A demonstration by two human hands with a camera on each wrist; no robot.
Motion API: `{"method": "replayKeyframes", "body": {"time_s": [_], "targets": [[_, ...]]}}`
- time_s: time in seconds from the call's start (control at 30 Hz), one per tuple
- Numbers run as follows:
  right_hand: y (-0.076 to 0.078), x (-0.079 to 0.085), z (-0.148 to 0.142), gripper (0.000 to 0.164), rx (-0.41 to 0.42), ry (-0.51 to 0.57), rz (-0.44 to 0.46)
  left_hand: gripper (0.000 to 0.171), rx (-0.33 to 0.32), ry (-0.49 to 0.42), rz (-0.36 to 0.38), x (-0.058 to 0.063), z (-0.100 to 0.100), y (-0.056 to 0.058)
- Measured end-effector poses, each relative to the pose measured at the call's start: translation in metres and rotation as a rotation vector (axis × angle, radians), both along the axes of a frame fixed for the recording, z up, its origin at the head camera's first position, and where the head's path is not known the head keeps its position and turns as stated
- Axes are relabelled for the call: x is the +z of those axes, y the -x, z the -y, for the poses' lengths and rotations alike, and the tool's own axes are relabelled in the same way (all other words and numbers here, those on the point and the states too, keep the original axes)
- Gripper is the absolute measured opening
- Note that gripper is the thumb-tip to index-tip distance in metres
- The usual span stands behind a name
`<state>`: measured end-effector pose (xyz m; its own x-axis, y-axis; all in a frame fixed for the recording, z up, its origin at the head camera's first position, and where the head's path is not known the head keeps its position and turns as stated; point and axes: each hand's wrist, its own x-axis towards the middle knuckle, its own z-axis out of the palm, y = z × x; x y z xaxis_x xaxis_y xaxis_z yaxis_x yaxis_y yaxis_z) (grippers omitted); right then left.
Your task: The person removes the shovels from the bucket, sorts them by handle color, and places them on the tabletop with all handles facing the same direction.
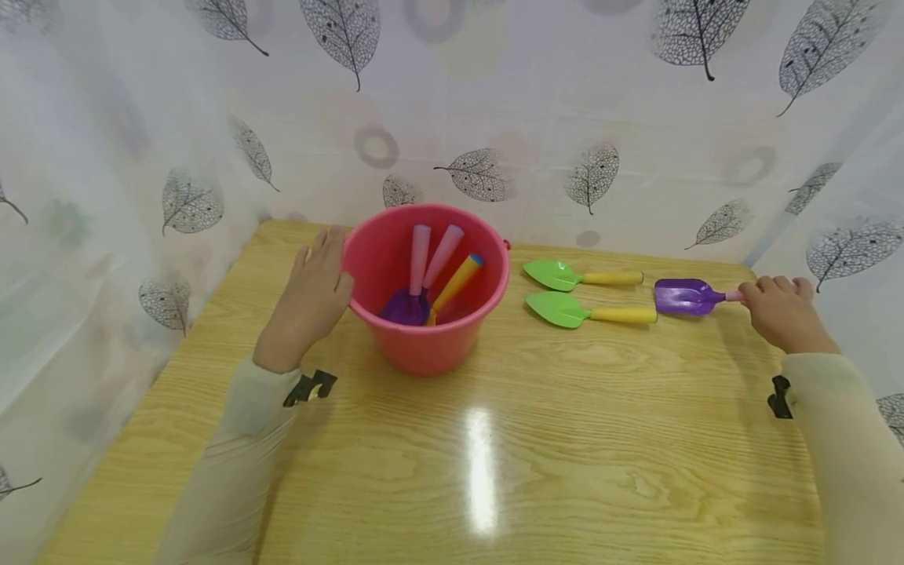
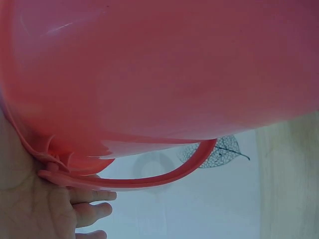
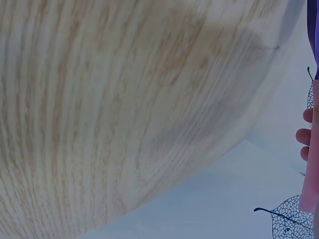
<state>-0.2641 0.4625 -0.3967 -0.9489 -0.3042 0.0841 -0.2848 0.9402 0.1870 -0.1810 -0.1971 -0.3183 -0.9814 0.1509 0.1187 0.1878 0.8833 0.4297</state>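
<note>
A red bucket (image 1: 429, 345) stands on the wooden table, holding two purple toy shovels with pink handles (image 1: 420, 259) and a tool with a yellow handle (image 1: 457, 284). My left hand (image 1: 315, 286) rests against the bucket's left rim, its fingers extended. In the left wrist view the palm lies by the hinge of the bucket's red handle (image 2: 149, 182). Far to the right, my right hand (image 1: 789, 314) grips another purple toy shovel (image 1: 685, 297) by its pink handle (image 3: 310, 164). Its blade points left, close over the table. Fingertips (image 3: 303, 135) show beside that handle.
Two green toy trowels, an upper one (image 1: 554, 275) and a lower one (image 1: 559, 309), lie between bucket and purple shovel, yellow handles pointing right. A white leaf-print curtain (image 1: 508, 110) hangs behind and beside the table (image 1: 565, 447).
</note>
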Motion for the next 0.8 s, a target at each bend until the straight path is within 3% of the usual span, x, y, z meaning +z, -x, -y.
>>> {"method": "replayKeyframes", "body": {"time_s": [0.3,0.8], "targets": [[0.006,-0.009,-0.007,0.016,-0.002,-0.022,0.034,0.061,0.0,0.002,-0.002,-0.002,0.001,0.0],[0.007,-0.019,-0.008,0.021,-0.028,-0.02,0.098,0.061,-0.002,0.022,-0.005,0.0,0.001,0.0]]}}
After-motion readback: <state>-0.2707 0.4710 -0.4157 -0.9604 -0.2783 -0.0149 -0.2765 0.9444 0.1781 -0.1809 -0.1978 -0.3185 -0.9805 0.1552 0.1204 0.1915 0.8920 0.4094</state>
